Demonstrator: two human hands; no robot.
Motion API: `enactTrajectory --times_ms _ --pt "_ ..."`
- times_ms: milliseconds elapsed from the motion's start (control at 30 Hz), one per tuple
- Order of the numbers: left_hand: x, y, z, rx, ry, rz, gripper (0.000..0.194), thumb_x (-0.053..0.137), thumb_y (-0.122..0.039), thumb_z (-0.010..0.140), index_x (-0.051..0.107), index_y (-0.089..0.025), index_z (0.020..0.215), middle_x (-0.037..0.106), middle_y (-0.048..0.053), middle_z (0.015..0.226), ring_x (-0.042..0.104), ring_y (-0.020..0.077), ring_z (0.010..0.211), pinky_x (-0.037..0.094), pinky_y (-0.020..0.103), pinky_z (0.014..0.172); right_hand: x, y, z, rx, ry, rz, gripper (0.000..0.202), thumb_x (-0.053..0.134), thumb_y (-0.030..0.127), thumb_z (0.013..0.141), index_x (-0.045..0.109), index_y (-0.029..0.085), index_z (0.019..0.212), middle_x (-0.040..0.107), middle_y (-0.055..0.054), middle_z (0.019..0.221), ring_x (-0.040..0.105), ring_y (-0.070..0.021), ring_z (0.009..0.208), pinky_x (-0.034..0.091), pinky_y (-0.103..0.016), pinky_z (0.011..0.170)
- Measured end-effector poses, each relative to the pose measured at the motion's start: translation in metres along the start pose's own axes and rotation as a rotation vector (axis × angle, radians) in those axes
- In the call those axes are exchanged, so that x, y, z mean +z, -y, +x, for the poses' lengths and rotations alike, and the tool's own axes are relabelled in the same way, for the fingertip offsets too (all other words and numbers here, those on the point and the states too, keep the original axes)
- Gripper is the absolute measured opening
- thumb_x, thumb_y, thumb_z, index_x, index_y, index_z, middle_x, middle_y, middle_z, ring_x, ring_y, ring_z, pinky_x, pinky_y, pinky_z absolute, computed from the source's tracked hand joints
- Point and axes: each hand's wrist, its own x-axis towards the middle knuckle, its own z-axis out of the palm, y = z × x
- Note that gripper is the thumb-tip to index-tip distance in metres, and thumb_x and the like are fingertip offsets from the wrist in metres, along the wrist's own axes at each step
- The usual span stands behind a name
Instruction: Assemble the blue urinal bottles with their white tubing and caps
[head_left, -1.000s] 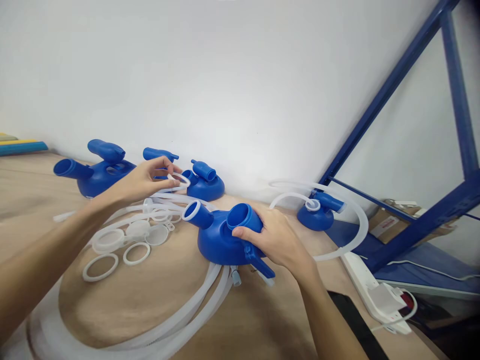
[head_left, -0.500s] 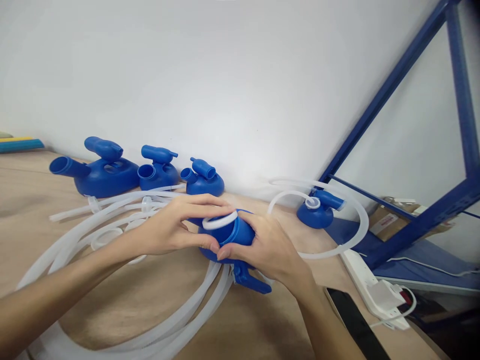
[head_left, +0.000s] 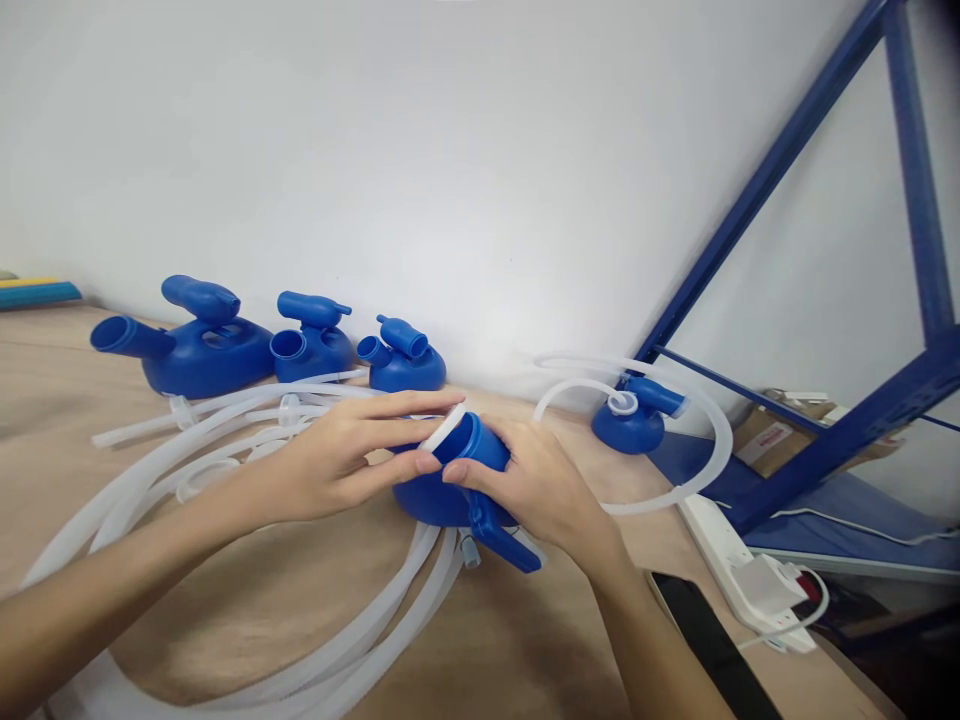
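Note:
A blue plastic bottle [head_left: 427, 502] sits on the table in front of me, partly covered by my hands. My left hand [head_left: 337, 455] pinches a white ring-shaped cap [head_left: 447, 430] between fingers and thumb. This cap is tilted on edge beside the open mouth of the blue neck [head_left: 484, 446]. Around that neck wraps my right hand [head_left: 551, 490], its thumb along the near side. A blue handle-like part [head_left: 504, 540] sticks out below my right hand. Several clear hoses [head_left: 405, 590] run under or behind the bottle.
Three blue bottles [head_left: 206, 355] stand along the wall at left. Another bottle [head_left: 630, 430], fitted with a hose, is at right. Loose clear caps [head_left: 206, 478] lie among the coiled hoses. A phone [head_left: 709, 640], a power strip [head_left: 739, 560] and a blue metal frame [head_left: 772, 170] are on the right.
The white cap has tipped from lying across the neck's mouth to standing on edge at its left. My left thumb has moved slightly up, and the neck's opening shows less.

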Motion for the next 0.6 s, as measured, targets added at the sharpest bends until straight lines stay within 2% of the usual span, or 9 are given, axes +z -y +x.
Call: enactTrajectory --times_ms 133,267,333,467,600 --pt "-0.003 0.000 0.001 -0.045 0.007 -0.051 0.022 0.072 -0.028 0.097 0.075 -0.017 0.116 0.071 0.011 0.136 0.071 0.0222 0.120 0.057 0.029 0.105 0.002 -0.004 0.000 -0.023 0.058 0.025 0.053 0.073 0.070 0.084 0.078 0.025 0.111 0.079 -0.002 0.101 0.069 -0.0236 0.087 0.044 -0.033 0.074" --pt "0.001 0.001 -0.002 -0.177 -0.019 -0.140 0.055 0.081 -0.037 0.090 0.062 -0.023 0.139 0.074 0.008 0.129 0.075 0.0214 0.111 0.063 0.027 0.091 0.003 0.000 0.000 -0.025 0.060 0.048 0.049 0.080 0.065 0.080 0.078 0.028 0.111 0.079 0.001 0.099 0.069 -0.0214 0.087 0.044 -0.031 0.073" --pt "0.005 0.001 -0.004 -0.175 -0.024 -0.167 0.063 0.080 -0.036 0.091 0.056 -0.027 0.149 0.072 0.008 0.133 0.074 0.0216 0.113 0.063 0.028 0.092 0.003 0.003 0.000 -0.010 0.061 0.004 0.045 0.082 0.064 0.078 0.079 0.028 0.105 0.078 0.001 0.095 0.068 -0.0210 0.085 0.043 -0.031 0.072" --pt "0.006 -0.002 -0.001 -0.098 0.030 -0.116 0.047 0.077 -0.034 0.093 0.068 -0.025 0.139 0.070 0.011 0.137 0.070 0.0240 0.121 0.059 0.032 0.102 0.005 0.007 -0.001 -0.016 0.070 -0.056 0.039 0.082 0.062 0.080 0.080 0.029 0.102 0.078 0.001 0.098 0.068 -0.0220 0.089 0.045 -0.033 0.077" --pt "-0.006 -0.005 0.004 -0.205 0.127 -0.148 0.052 0.083 -0.038 0.087 0.070 -0.024 0.136 0.074 0.009 0.129 0.074 0.0240 0.109 0.063 0.030 0.092 0.003 0.006 -0.004 -0.016 0.061 -0.007 0.053 0.072 0.074 0.083 0.079 0.027 0.107 0.078 -0.003 0.100 0.069 -0.0258 0.094 0.049 -0.038 0.087"
